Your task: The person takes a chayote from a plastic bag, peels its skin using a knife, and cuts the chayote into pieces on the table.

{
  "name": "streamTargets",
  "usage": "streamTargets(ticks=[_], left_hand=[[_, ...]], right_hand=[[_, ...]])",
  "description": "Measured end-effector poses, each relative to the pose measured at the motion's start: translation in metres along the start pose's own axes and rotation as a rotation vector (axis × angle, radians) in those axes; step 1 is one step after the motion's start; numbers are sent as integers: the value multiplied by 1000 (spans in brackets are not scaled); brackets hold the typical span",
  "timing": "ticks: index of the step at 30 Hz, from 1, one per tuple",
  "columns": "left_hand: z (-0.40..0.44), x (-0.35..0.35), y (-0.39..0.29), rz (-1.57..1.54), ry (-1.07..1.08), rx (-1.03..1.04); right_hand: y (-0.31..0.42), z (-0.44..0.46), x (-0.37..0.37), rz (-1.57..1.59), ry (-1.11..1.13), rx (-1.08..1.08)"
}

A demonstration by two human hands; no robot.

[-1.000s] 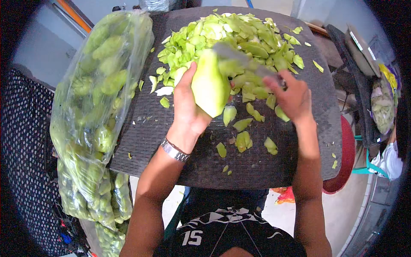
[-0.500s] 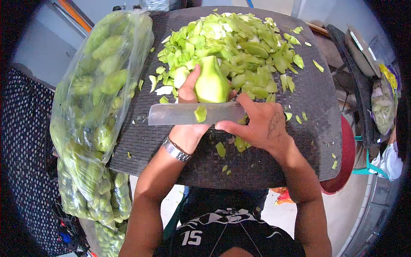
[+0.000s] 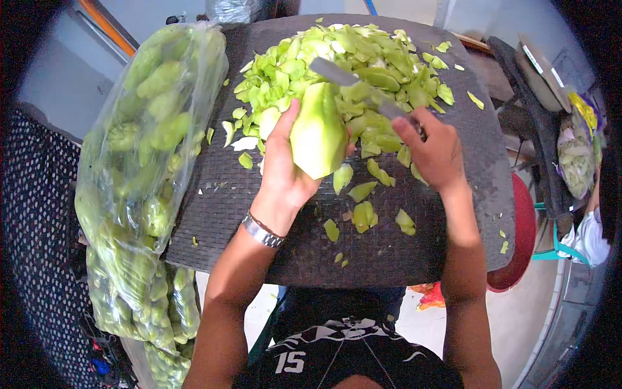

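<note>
A pale green, pear-shaped fruit [image 3: 317,133] with flat cut facets rests in my left hand [image 3: 285,159], the fingers wrapped round it and the thumb along its left side. I cannot tell its exact kind. My right hand [image 3: 434,146] grips a wide-bladed knife [image 3: 337,71] by the handle. Its blade points up and to the left, beyond the fruit's right side, and is partly blurred by motion. Behind the fruit lies a heap of green peelings [image 3: 363,55]. Several loose peelings [image 3: 365,217] are scattered nearer the table's front edge.
The dark woven-pattern table [image 3: 298,259] has rounded edges. To its left stands a tall clear plastic bag [image 3: 155,117] full of green fruit, with more bagged fruit [image 3: 142,305] below. A red round stool [image 3: 518,240] is at the right edge, beside a bag of pale pieces [image 3: 576,155].
The knife has left the near end of the fruit and swung up and to the right with my right hand. My left hand has tilted the fruit, and more peelings show on the table.
</note>
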State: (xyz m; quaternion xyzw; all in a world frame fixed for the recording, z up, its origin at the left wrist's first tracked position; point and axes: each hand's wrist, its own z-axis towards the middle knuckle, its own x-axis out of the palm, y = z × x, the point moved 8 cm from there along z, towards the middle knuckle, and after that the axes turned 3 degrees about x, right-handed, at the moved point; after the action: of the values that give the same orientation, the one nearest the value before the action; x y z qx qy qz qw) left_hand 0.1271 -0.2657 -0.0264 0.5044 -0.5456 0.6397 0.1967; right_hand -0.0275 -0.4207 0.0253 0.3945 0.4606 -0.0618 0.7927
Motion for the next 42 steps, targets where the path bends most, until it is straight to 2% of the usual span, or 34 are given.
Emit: streamTargets(ticks=[1, 4, 8, 12, 15, 18, 19, 24, 25, 27, 31, 33, 37, 39, 42], left_hand=[[1, -3, 2, 4, 18, -13], [3, -28, 7, -17, -159, 86], [-3, -2, 8, 17, -63, -16], [-3, 2, 5, 48, -68, 38], [-3, 4, 3, 78, -25, 58], [2, -11, 3, -59, 103, -20], [-2, -12, -1, 31, -50, 83], [4, -15, 7, -62, -24, -41], [4, -17, 10, -108, -24, -84], [4, -19, 15, -40, -33, -35], [3, -14, 13, 12, -5, -9], [2, -6, 9, 73, -39, -25], [7, -10, 18, 13, 24, -92], [8, -10, 16, -24, 70, -93], [3, -15, 6, -27, -83, -25]], right_hand=[[11, -6, 5, 21, 6, -44], [49, -28, 20, 8, 95, -177], [67, -39, 31, -2, 143, -304], [68, -38, 27, -59, 103, -314], [57, -32, 22, -80, 53, -292], [33, -17, 13, -107, 17, -227], [23, -12, 12, -123, -7, -202], [20, -11, 18, -87, 51, -141], [28, -15, 20, -71, 53, -175], [42, -23, 25, -38, 64, -240], [1, -2, 11, -164, 20, -149], [-13, 2, 5, -148, 60, -72], [-37, 9, -2, -206, 159, 45], [-35, 7, -4, -236, 107, 14], [-18, 4, 5, -249, 67, -36]])
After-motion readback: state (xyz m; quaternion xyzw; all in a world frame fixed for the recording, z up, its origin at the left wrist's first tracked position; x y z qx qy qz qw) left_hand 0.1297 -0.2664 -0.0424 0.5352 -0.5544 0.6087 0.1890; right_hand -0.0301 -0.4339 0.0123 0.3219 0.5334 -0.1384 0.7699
